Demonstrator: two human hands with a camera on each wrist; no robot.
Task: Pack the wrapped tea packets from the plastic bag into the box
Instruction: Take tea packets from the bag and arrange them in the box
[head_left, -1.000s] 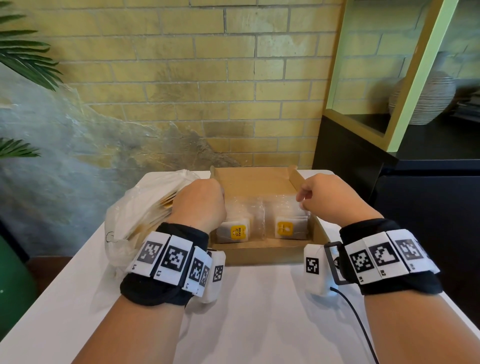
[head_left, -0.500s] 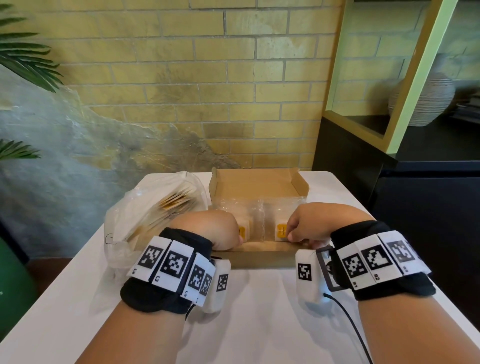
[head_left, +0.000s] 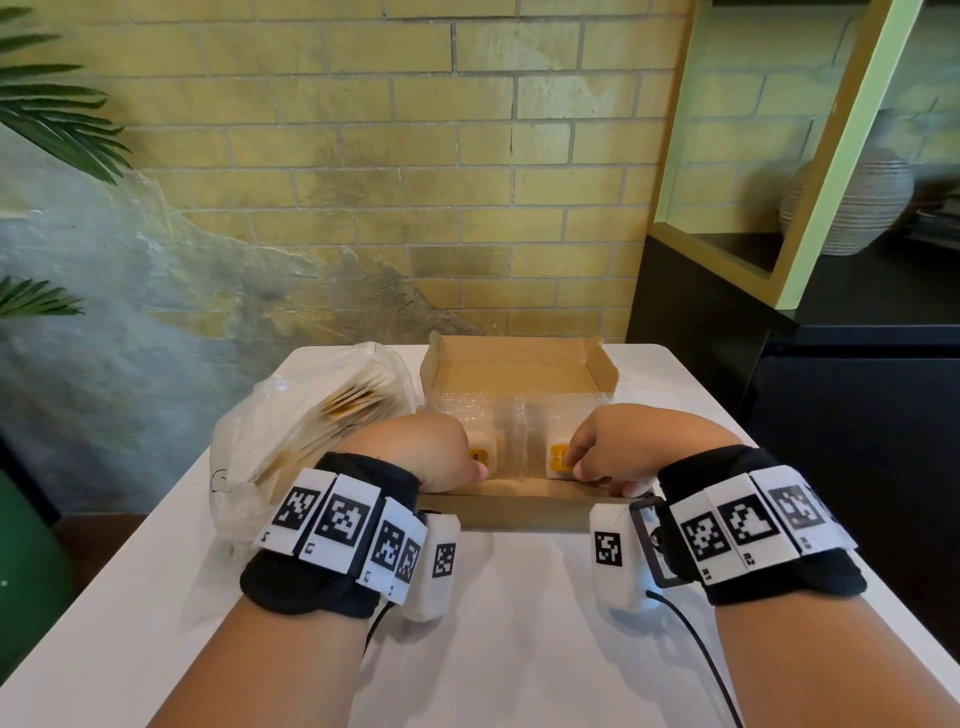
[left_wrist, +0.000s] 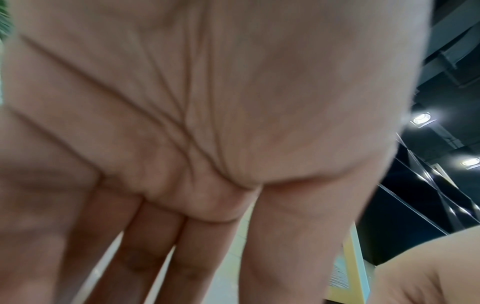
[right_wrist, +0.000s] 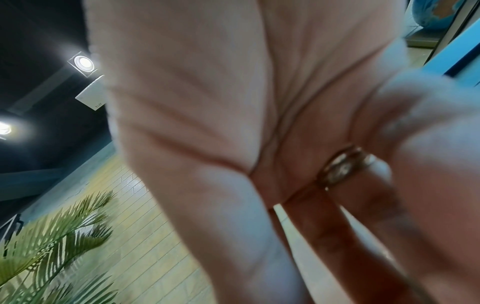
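bag (head_left: 291, 415) left of box (head_left: 519, 512), packets (head_left: 511, 428) inside

The box (head_left: 519, 512) is brown. The packets (head_left: 558, 457) inside have yellow labels. The table (head_left: 519, 649) is white. The wrist bands (head_left: 332, 525) are black with black-and-white square patterns.

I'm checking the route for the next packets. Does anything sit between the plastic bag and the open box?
Nothing visible does. The plastic bag lies right beside the box on its left, and the box's far half is bare cardboard. Only the left hand and right hand, at the near row of wrapped packets, hang over the box.
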